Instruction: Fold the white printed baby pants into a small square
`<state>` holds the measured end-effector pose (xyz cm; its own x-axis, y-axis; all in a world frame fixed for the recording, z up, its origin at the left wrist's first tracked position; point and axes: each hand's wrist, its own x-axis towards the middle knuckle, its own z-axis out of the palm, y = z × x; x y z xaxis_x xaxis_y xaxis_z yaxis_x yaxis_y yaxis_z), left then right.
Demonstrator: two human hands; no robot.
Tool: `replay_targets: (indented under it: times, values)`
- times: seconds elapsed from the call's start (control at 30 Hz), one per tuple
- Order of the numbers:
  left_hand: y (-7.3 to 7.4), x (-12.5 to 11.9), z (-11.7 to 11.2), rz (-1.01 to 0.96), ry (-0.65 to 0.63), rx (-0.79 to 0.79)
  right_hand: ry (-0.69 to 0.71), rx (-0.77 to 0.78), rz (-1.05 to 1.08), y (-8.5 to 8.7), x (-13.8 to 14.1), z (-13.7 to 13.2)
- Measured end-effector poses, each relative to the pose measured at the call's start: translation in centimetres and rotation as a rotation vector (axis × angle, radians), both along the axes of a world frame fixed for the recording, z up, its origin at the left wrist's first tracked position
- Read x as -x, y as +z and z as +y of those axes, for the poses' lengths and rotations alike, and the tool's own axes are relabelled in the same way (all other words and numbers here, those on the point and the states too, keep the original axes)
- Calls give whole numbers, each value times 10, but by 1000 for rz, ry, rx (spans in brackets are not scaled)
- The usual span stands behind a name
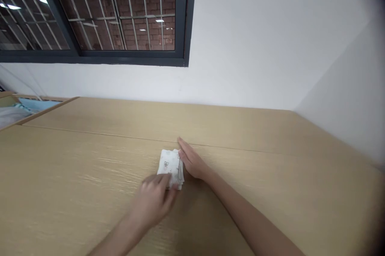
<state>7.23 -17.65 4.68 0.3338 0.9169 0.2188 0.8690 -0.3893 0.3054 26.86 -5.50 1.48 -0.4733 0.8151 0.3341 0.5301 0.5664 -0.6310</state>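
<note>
Head cam: L hand [152, 196] on wht stack [168, 163], can't tell if pinching; R hand [194, 163] outstretched at its R edge.

We're indoors, kind of room unclear: barred window [144, 33] upper left, white walls [246, 39] upper right, wood-grain surface [90, 192] below.

One camera on the person's head looks forward and down across a wooden table [285, 183], near enough that the left hand [153, 198] and right hand [193, 163] sit just below the middle of the view (the forearms [240, 212] enter from the bottom edge). It faces a white wall [246, 43], catching a window [99, 11] at upper left and a room corner [325, 75] at right.
</note>
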Motion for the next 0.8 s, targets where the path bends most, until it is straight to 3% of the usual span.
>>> replay_targets:
  times: [0.13, 0.3, 0.6, 0.8]
  values:
    - [16, 20, 16, -110, 117, -2, -120, 17, 175, -6, -2, 6]
    - [6, 23, 26, 68, 261, 40, -104, -35, 164, -7, -1, 6]
    - [-8, 15, 31, 25, 237, 82, 16, -331, -50, 6, 5, -12]
    - [-12, 15, 32, -68, 202, 99, 9, -379, -69, 3, 7, -13]
